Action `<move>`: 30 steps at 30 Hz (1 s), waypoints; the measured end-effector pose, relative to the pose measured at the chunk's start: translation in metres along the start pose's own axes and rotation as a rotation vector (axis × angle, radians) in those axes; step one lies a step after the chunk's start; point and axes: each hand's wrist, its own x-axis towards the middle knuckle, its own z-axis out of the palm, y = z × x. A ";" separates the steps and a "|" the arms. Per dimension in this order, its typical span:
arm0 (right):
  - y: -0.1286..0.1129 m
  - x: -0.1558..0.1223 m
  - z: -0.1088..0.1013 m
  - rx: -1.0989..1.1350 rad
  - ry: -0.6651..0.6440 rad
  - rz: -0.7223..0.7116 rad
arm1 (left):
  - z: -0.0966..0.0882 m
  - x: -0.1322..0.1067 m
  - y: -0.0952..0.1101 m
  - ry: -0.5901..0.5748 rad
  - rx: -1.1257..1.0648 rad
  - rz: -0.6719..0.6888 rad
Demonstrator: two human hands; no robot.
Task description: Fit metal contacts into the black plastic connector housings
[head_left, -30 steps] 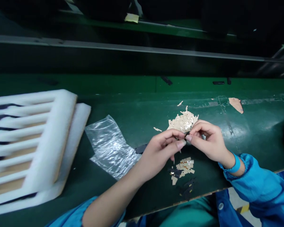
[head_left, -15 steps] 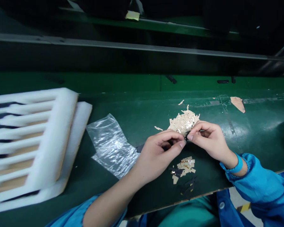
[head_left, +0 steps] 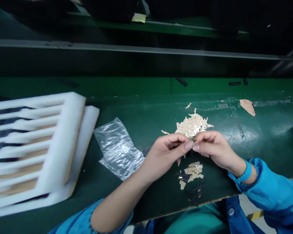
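My left hand (head_left: 169,151) and my right hand (head_left: 212,146) meet fingertip to fingertip over the green table. Each closes in a pinch of thumb and forefinger. Between them is a small black part, now almost wholly hidden by the fingers. Just behind the fingertips lies a heap of thin cream-coloured slips (head_left: 191,126). Nearer me sit a smaller pile of cream pieces (head_left: 194,170) with brownish bits, a few dark pieces (head_left: 185,177) against it, and some black parts with gold-coloured spots (head_left: 196,192).
Left of my left forearm lies a clear plastic bag (head_left: 119,149). Stacked white foam trays (head_left: 72,136) with dark items in their slots fill the left side. A tan scrap (head_left: 247,107) rests at the right, and black pieces (head_left: 234,84) lie along the back.
My right fingertips have closed in against the left ones, covering the black part that showed between them. The whole view has shifted slightly, so things sit a little further right.
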 end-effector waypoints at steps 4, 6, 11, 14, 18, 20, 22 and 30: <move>0.004 0.000 -0.001 0.015 0.033 0.046 | 0.004 0.000 -0.001 -0.037 0.023 -0.029; 0.006 0.001 -0.004 0.006 0.051 0.047 | -0.001 -0.001 0.004 -0.026 0.104 -0.030; 0.007 0.003 -0.009 -0.029 0.158 0.063 | -0.049 -0.015 0.021 0.176 0.732 0.157; 0.006 0.004 -0.010 -0.035 0.184 0.066 | -0.076 -0.023 0.022 0.075 1.009 0.109; 0.006 0.005 -0.009 -0.057 0.183 0.068 | -0.079 -0.026 0.012 0.089 1.028 -0.025; 0.006 0.005 -0.008 -0.069 0.188 0.069 | -0.075 -0.025 0.007 0.142 0.993 -0.068; 0.005 0.005 -0.008 -0.081 0.201 0.074 | -0.071 -0.023 0.007 0.168 0.969 -0.093; 0.011 0.009 -0.009 -0.107 0.231 0.089 | -0.066 -0.018 0.013 0.223 1.025 -0.155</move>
